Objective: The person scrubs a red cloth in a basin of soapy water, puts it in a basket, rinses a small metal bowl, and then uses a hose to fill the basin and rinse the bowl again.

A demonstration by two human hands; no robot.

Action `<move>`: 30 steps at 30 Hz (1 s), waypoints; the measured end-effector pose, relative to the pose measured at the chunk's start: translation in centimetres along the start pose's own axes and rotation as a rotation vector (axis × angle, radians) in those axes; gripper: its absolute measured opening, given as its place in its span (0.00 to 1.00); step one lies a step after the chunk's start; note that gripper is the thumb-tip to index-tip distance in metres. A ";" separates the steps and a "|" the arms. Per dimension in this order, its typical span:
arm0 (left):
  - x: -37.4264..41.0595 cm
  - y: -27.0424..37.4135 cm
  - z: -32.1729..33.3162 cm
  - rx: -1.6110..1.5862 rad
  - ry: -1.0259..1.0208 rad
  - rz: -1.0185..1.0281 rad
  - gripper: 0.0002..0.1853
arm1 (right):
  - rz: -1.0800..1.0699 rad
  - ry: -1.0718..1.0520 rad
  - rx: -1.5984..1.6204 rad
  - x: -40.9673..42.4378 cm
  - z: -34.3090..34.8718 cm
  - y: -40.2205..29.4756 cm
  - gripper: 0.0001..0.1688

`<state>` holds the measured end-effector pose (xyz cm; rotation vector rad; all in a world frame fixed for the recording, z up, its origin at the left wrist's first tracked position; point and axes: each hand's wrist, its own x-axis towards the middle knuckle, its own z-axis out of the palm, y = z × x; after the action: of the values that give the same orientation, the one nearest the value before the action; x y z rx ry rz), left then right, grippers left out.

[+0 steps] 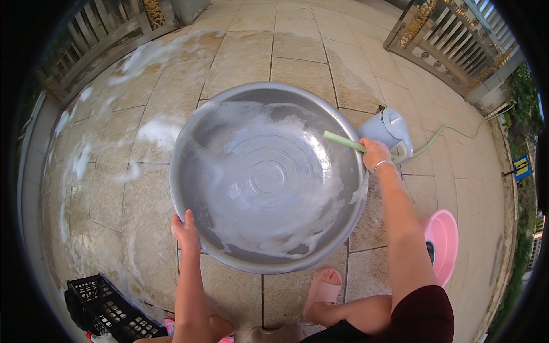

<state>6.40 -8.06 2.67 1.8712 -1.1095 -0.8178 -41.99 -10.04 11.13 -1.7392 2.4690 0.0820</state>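
A large grey metal basin [268, 178] stands on the tiled ground before me, with white suds and some water inside. My left hand [186, 231] grips its rim at the lower left, thumb on top. At the right rim, my right hand [375, 154] is closed around a pale green hose [343, 140], whose end points over the basin's inside. No water is seen coming from the hose. Just beyond my right hand, touching or close to the basin, is a light blue electric kettle [386, 126] with a lid.
A pink plastic basin [447, 244] lies to the right, holding a dark object. A black plastic crate [111, 308] is at the lower left. Suds [158, 132] and water spread over the left tiles. The hose trails off right. Metal gates [441, 47] stand beyond.
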 end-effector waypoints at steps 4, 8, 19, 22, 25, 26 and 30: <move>0.0 0.0 2.1 -0.102 0.034 0.015 0.13 | 0.023 -0.036 0.064 -1.3 -0.5 0.4 0.20; 0.2 1.4 2.3 0.093 -0.089 -0.030 0.16 | -0.035 0.120 0.141 -2.8 -0.5 1.7 0.20; 0.5 9.0 -9.4 1.004 -0.681 0.459 0.14 | -0.091 -0.319 0.143 -9.9 -5.9 -2.9 0.11; -2.9 12.6 -12.4 1.065 -0.842 0.683 0.12 | -0.153 -0.366 0.133 -12.4 -8.9 -5.9 0.12; -6.7 14.6 -15.0 1.094 -0.923 0.816 0.11 | -0.279 -0.374 0.204 -14.3 -11.1 -10.3 0.13; -7.8 14.3 -15.7 1.085 -0.887 0.881 0.10 | -0.331 -0.369 0.213 -14.5 -11.5 -11.8 0.14; -11.5 12.8 -18.8 0.999 -0.840 1.094 0.08 | -0.462 -0.397 0.208 -14.9 -12.6 -16.9 0.14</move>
<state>12.23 4.26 24.28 1.0879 -3.0796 -0.3339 -21.96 -3.29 25.95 -1.9260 1.7001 0.1090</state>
